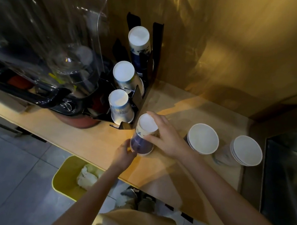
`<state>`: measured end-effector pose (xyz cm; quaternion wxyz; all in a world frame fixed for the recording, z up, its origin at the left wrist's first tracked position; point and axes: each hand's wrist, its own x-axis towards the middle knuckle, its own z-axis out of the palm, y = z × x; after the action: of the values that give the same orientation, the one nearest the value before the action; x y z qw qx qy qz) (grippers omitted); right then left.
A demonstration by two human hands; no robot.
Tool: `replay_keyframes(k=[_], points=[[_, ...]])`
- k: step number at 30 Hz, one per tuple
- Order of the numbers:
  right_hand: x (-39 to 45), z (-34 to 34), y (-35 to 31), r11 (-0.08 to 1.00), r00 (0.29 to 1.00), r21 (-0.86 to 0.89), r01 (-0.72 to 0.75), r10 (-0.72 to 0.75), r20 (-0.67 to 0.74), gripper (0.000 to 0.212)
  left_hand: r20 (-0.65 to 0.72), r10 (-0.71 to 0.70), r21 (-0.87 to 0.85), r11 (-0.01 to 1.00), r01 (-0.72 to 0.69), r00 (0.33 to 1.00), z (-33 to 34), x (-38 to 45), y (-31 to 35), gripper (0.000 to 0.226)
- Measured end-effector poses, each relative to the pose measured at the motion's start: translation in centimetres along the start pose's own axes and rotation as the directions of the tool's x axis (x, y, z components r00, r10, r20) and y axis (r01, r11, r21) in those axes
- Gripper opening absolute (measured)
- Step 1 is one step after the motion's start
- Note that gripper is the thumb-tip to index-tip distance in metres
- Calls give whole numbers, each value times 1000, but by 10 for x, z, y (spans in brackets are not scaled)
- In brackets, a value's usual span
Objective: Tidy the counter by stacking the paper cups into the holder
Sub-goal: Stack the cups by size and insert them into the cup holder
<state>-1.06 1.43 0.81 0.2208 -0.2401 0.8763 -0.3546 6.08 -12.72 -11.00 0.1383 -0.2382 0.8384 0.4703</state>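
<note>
A black cup holder (155, 46) stands on the wooden counter (94, 139) against the wall, with three upside-down stacks of paper cups (121, 108) in its slots. Just in front of it, an upside-down stack of blue and white cups (142, 140) rests near the counter's front edge. My right hand (168, 138) grips that stack near its top. My left hand (124, 154) holds it at the bottom rim. Two upright stacks of cups, one (203, 138) in the middle and one (247, 151) further right, stand on the counter.
A clear blender jar on a black base (60, 78) stands left of the holder. A dark sink (286, 176) lies at the right end of the counter. A yellow bin (71, 175) with crumpled paper sits on the grey tiled floor below.
</note>
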Motion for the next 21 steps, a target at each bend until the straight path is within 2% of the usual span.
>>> replay_keyframes(k=[2, 4, 6, 8, 11, 14, 17, 19, 21], points=[[-2, -13, 3, 995, 997, 97, -30, 36, -70, 66, 44, -82, -233, 968, 90, 996, -7, -1, 12, 43], [-6, -31, 5, 963, 985, 268, -37, 80, -153, 63, 56, -97, -388, 915, 111, 994, -15, -5, 26, 35], [-8, -51, 9, 916, 957, 401, -26, 139, -254, 59, 12, -31, -486, 873, 33, 999, -23, -12, 45, 24], [-9, -71, 15, 864, 913, 503, -22, 222, -342, 55, -44, 66, -529, 845, -80, 997, -30, -22, 68, 26], [-16, -97, 29, 726, 853, 687, -29, 376, -362, 39, -103, 161, -616, 764, -190, 982, -41, -39, 101, 32], [-28, -112, 37, 521, 823, 854, -2, 486, -295, 17, -147, 233, -618, 737, -273, 961, -49, -50, 128, 44], [-38, -119, 42, 268, 805, 962, 57, 558, -203, 25, -157, 353, -530, 758, -381, 922, -58, -54, 162, 37], [-45, -121, 45, 97, 809, 989, 116, 569, -151, 24, -153, 439, -507, 734, -451, 886, -66, -53, 185, 37], [-49, -121, 46, -74, 821, 980, 185, 560, -112, 27, -133, 475, -503, 724, -472, 870, -68, -46, 201, 56]])
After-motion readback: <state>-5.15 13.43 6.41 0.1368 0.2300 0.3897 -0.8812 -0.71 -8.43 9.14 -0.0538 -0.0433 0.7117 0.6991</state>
